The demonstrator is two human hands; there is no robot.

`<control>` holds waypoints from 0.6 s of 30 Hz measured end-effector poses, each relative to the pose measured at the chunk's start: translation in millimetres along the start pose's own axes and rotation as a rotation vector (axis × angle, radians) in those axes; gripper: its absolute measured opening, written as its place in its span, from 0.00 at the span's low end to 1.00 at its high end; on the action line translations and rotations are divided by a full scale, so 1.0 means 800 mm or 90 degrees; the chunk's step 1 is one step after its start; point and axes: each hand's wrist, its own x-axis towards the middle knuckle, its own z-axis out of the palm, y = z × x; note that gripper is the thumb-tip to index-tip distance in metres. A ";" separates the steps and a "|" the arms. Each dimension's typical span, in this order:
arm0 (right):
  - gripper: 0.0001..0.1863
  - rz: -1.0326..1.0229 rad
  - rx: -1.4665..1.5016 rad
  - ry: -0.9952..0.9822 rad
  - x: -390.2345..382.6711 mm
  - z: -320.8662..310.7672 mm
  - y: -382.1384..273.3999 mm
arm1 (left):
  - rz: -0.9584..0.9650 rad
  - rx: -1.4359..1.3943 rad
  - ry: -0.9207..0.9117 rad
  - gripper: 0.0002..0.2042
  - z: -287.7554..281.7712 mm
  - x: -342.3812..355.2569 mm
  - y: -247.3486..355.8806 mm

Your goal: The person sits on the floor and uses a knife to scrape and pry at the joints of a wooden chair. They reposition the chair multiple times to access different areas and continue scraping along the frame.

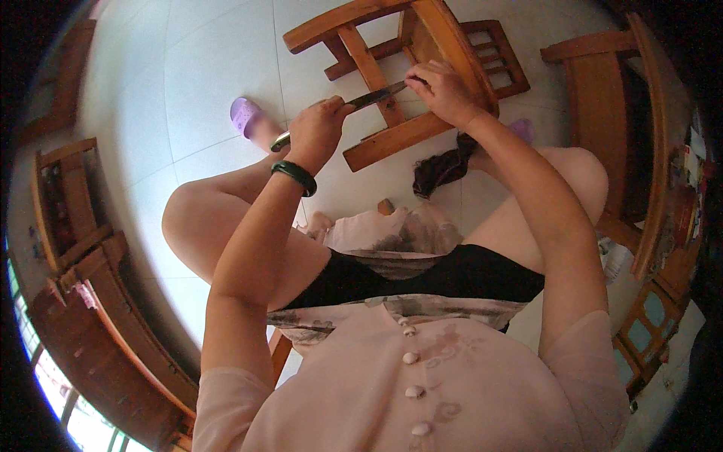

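Knife (pixel 376 96) in left grip (pixel 316 128) (aslant)

Left hand (pixel 318 128), the lower of the two in view, is wrapped into a firm grip, fingers curled under, back of the hand facing up! Across to the right hand (pixel 446 92), higher and farther forward: a neat pinch there, thumb against the forefinger, the other fingers bent in behind. Left forearm (pixel 256 233) slants up and inward from a bent elbow; right forearm (pixel 538 177) angles further across, its wrist (pixel 474 123) close to level with the left knuckles. Hands apart, both out in front, and below them the knees, left knee (pixel 188 215) and right knee (pixel 584 181), are spread wide.
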 end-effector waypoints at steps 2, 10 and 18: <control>0.06 0.019 0.003 0.009 0.000 -0.001 -0.001 | 0.012 -0.004 0.004 0.13 0.000 0.001 0.002; 0.07 0.027 0.029 0.009 0.002 -0.004 0.000 | 0.010 -0.054 -0.029 0.13 0.004 -0.003 0.007; 0.07 0.012 0.052 0.036 0.001 -0.001 -0.002 | -0.095 -0.079 -0.110 0.14 -0.012 -0.001 -0.009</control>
